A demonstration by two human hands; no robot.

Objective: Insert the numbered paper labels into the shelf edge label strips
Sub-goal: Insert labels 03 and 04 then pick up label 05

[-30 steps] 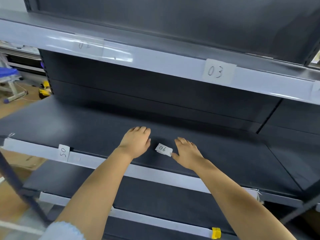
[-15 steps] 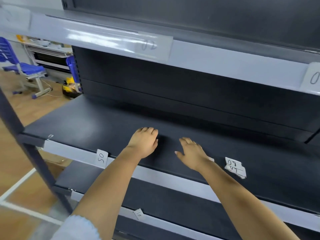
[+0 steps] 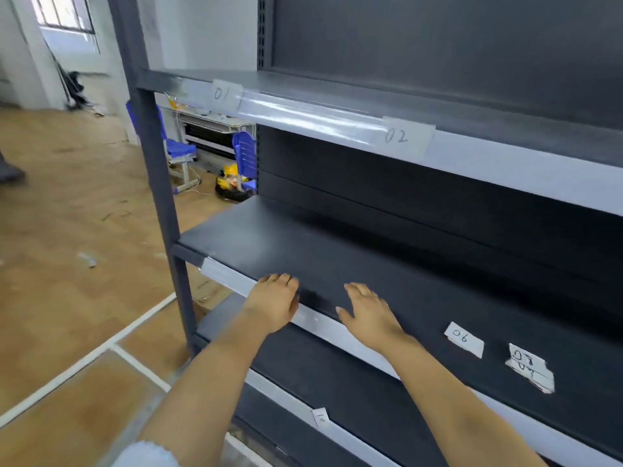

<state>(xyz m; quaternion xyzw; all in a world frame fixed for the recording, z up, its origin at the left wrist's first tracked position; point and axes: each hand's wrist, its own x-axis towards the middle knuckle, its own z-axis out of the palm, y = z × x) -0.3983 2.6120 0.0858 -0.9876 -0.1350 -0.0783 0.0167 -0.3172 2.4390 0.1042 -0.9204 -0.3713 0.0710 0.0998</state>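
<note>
Head view, looking down at a dark grey shelf unit. Both hands lie flat and apart, fingers straight, holding nothing: left hand [image 3: 274,303] over the middle shelf's label strip [image 3: 226,276], right hand [image 3: 369,315] on the shelf board. At lower right a loose paper label reading "06" [image 3: 464,339] lies beside a small stack topped "08" [image 3: 529,367]. Upper strip labels read "01" [image 3: 224,94] and "02" [image 3: 399,138]; bottom centre, "10" [image 3: 320,417].

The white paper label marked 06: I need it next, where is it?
In the head view, the white paper label marked 06 lies on the dark middle shelf, between the right hand and the small label stack.
</note>
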